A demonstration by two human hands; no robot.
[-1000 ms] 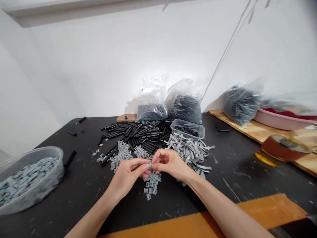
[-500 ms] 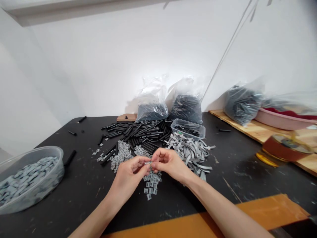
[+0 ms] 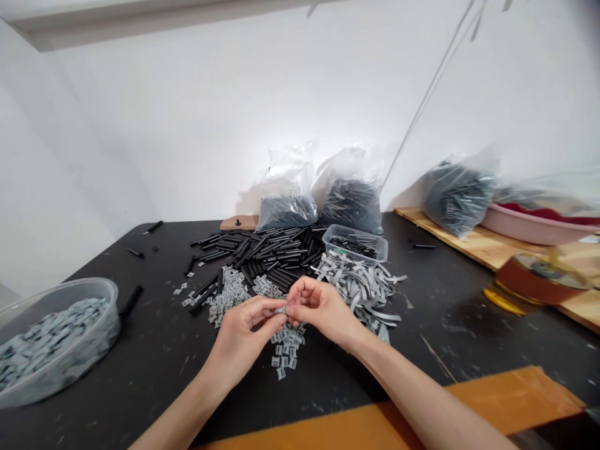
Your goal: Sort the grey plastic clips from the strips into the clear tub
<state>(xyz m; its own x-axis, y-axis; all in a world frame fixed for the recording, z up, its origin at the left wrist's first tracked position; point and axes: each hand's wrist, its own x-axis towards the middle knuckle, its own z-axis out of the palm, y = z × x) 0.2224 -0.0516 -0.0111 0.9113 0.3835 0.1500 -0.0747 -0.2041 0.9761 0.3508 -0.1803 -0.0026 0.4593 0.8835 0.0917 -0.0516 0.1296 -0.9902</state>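
My left hand (image 3: 250, 328) and my right hand (image 3: 319, 307) meet over the middle of the table, fingertips almost touching. Both pinch a small grey plastic piece (image 3: 281, 309), mostly covered by the fingers. Just below them lies a small heap of flat grey plastic clips (image 3: 287, 350) with slots. Behind my left hand spreads a pile of smaller grey clips (image 3: 229, 290). Beyond both hands are many loose short black tubes (image 3: 262, 247). Curved grey strips (image 3: 360, 284) lie heaped beyond my right hand.
A round clear tub (image 3: 110, 312) of grey pieces stands at left. A clear box (image 3: 382, 249) holds black parts. Bags of black parts (image 3: 287, 209) lean on the wall. A tape roll (image 3: 539, 278), wooden board (image 3: 478, 247) and pink basin (image 3: 525, 226) sit right. Brown tape (image 3: 506, 397) crosses the front.
The fingertips have shifted slightly around the small grey piece, which shows a little differently between them. Both hands stay in nearly the same place.
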